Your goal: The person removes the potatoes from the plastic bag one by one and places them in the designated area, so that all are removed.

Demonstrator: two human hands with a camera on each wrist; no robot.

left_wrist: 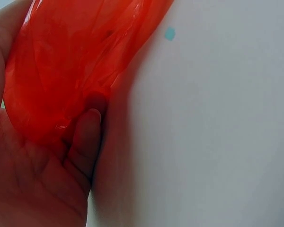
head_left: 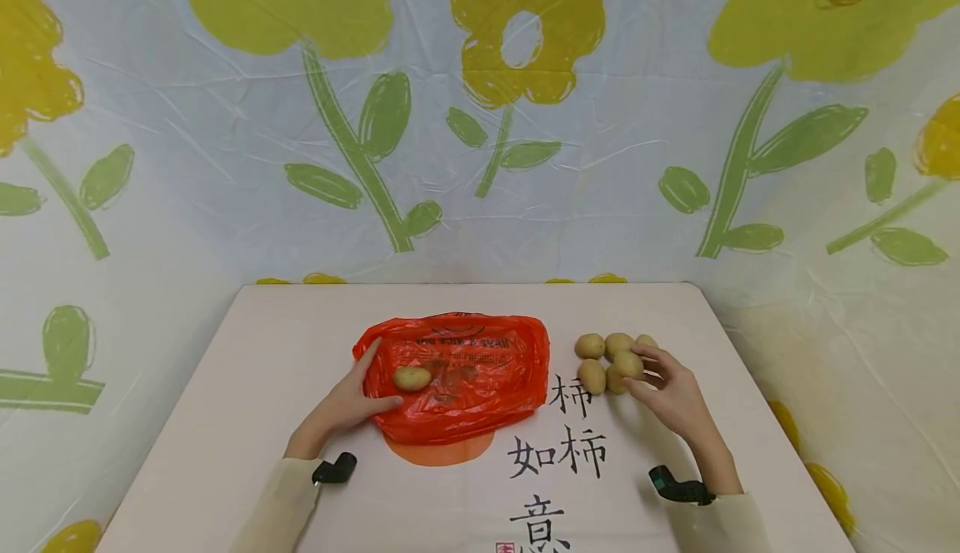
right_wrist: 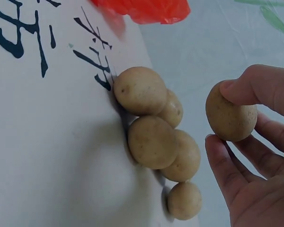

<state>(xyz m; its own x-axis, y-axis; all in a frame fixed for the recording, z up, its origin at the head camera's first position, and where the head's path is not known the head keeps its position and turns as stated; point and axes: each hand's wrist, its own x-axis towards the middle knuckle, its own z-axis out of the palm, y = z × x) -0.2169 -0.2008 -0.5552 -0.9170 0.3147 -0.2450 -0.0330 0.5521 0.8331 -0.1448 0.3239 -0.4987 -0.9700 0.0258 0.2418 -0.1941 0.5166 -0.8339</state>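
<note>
My right hand (head_left: 670, 386) holds a potato (right_wrist: 231, 111) between thumb and fingers, lifted above the others. Beneath and beside it, several potatoes (right_wrist: 153, 142) lie close together on the table. At the left side of a red plastic bag (head_left: 517, 370), my left hand (head_left: 348, 399) grips the edge, with the thumb on the near side. A single potato (head_left: 412, 379) lies on the bag, near that thumb. In the left wrist view the plastic (left_wrist: 71, 61) lies against the palm and partly hides the fingers.
The pale table covering (head_left: 240, 386) bears black brushed characters (head_left: 557, 453) and an orange printed shape (head_left: 441, 453) below the bag. Behind the table hangs a cloth (head_left: 600, 228) printed with yellow flowers. Dark devices are strapped to both wrists.
</note>
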